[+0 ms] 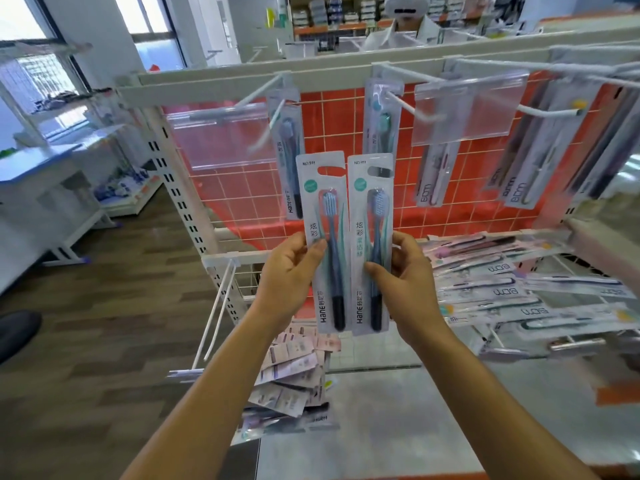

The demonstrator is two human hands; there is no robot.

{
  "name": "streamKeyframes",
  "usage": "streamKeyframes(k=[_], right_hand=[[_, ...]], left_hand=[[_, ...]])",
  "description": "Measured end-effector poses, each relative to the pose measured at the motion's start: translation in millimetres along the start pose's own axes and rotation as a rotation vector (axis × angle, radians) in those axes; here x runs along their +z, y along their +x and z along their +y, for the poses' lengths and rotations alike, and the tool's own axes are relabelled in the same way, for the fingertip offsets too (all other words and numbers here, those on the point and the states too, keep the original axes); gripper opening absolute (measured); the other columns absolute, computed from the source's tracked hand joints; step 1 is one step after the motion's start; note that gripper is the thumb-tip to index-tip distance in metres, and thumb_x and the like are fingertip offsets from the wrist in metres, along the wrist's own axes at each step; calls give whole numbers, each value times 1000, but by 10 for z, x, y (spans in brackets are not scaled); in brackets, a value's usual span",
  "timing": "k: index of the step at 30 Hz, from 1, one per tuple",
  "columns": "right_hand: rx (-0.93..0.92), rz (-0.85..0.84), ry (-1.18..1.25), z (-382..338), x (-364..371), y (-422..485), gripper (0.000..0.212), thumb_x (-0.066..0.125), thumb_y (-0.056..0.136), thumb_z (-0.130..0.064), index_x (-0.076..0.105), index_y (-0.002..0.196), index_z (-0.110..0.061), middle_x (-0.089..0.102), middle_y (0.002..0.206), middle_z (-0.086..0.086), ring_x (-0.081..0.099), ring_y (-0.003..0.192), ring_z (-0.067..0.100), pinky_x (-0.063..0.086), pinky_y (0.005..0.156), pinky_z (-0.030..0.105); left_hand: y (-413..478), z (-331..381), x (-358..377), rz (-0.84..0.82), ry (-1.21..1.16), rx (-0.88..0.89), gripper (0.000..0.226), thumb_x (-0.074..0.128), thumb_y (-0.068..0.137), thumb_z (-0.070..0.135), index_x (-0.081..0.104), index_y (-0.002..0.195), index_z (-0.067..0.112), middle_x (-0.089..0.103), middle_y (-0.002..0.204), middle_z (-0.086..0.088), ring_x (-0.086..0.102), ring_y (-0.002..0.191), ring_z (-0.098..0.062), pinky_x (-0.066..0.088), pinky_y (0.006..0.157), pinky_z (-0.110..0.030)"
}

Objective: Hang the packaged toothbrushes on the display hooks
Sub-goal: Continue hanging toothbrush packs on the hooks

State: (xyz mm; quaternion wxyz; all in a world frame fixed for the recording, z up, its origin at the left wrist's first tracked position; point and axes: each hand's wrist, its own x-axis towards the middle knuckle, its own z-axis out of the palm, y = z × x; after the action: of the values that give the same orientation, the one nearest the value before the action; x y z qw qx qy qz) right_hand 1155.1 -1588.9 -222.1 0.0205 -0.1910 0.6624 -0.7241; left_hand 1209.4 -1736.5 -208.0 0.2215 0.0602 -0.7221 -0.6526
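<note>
**Before the red rack: two toothbrush packs held up side by side**

Near the middle of the scene, the left hand [289, 271] pinches a white card-and-clear-plastic toothbrush pack [323, 202] by its lower left edge, with the thumb on the front and the fingers curled behind. Just to its right, the right hand [410, 277] grips a second matching pack [369, 199] from its right edge, thumb across the front. Both packs stand upright and close together. Each shows a dark-handled brush and an open hang slot at the top. They are nearer and lower than the white wire display hooks [258, 95], not yet hung. Farther back, a similar hung pack [289, 161] dangles from the left hook and another hung pack [381, 123] from the next hook to the right, both against a red tiled grid panel [346, 109]. Clear plastic label holders [218, 140] hang at the hook ends. To the right, a loose heap of packaged toothbrushes [502, 289] lies on a shelf. A lower heap [294, 375] lies by the left forearm.
</note>
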Motion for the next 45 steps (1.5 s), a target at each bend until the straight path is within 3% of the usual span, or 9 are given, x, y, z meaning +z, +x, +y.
streamKeyframes(k=[3,9,13,17,20,26,31,39,45], right_hand=[[-39,-26,29,-70,63,-23,34,59,88,5,54,102,-26,70,103,1,68,96,11,58,78,26],[-86,-83,83,-194,188,-67,34,59,88,5,54,104,-24,70,97,-6,69,92,9,57,74,23],[-81,-97,103,-229,242,-81,35,59,89,5,55,105,-25,70,98,-4,69,93,10,57,75,25],[-69,-110,104,-231,272,-91,32,59,89,4,54,107,-22,70,100,-3,69,95,11,57,76,26],[-57,-110,96,-227,285,-97,30,59,90,2,53,109,-21,70,102,-2,69,96,11,58,78,29],[-57,-101,112,-215,287,-88,31,59,89,3,55,107,-22,70,102,0,69,95,13,58,78,29],[-54,-56,135,-183,264,-75,32,59,90,2,55,103,-27,70,96,-5,70,91,11,57,71,23],[-59,-60,130,-149,253,-65,30,59,90,3,55,106,-22,70,99,-3,70,91,10,56,72,22],[-52,-67,99,-110,249,-60,27,59,91,0,54,106,-21,70,101,-1,70,93,12,59,74,27]], left_hand=[[-31,91,-54,29,-16,68,12,55,97,18,62,104,24,73,98,-5,69,98,-31,54,90,-55],[-79,278,-160,97,-32,154,8,58,90,37,66,90,38,58,96,-33,56,85,-50,44,81,-75],[-116,375,-210,149,-28,195,9,57,86,44,65,88,41,57,97,-33,54,85,-56,45,79,-74],[-127,394,-252,184,-20,188,13,57,84,48,66,91,42,56,95,-35,55,85,-37,44,81,-74],[-123,373,-278,199,-23,153,12,55,88,39,66,87,42,58,87,-16,52,84,-30,45,80,-73],[-136,335,-306,206,6,133,14,57,84,48,66,91,39,58,92,-30,53,84,-31,45,79,-74],[-126,358,-319,209,16,128,13,54,88,39,66,85,42,58,90,-12,50,84,-28,44,79,-71],[-101,392,-292,222,27,141,13,54,89,42,67,86,42,59,90,-11,53,84,-29,46,81,-73],[-79,373,-307,222,41,171,16,56,84,51,65,85,38,58,89,-27,52,83,-29,45,79,-70]])
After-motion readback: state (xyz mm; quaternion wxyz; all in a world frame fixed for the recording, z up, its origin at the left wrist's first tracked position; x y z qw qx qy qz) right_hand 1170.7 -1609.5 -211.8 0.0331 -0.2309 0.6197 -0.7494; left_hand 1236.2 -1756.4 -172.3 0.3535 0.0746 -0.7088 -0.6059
